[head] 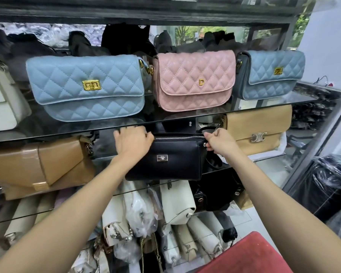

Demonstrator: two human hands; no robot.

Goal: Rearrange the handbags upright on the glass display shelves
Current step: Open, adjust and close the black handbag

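Our left hand [133,141] grips the top left corner of the black bag [169,158]. Our right hand [220,141] pinches its right end by the zip.

Smooth black leather-look bag [173,160] has a metal zip [179,137]; above it, quilted matt pink bag [195,80] on glossy glass shelf [67,128].

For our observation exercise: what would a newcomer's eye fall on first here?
Both hands, left and right, hold a black handbag by its top corners at the middle shelf. Above it on the glass shelf stand a pink quilted bag and two blue ones.
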